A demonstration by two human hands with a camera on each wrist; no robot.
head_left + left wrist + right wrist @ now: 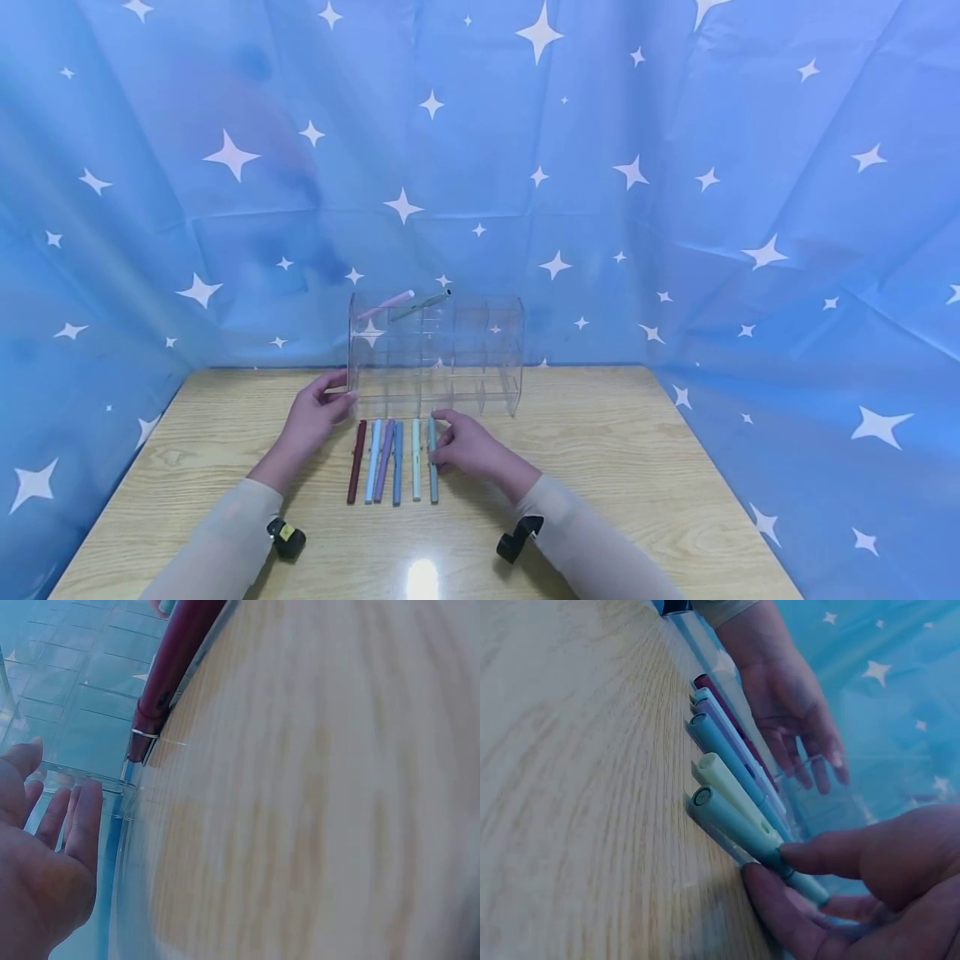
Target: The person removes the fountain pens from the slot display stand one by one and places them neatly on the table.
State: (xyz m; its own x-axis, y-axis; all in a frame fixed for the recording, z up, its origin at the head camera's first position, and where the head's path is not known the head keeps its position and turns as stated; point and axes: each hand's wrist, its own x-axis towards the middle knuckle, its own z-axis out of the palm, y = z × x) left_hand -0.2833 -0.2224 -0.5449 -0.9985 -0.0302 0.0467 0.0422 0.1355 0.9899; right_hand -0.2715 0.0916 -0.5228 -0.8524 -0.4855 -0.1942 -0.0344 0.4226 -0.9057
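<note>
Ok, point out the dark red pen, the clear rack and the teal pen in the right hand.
Dark red pen [356, 462]: head view, middle of barrel.
Clear rack [518, 354]: head view, right end wall.
Teal pen [739, 829]: right wrist view, barrel.

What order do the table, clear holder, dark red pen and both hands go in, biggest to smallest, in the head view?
1. Table
2. Clear holder
3. Left hand and right hand: too alike to rank
4. Dark red pen
</note>
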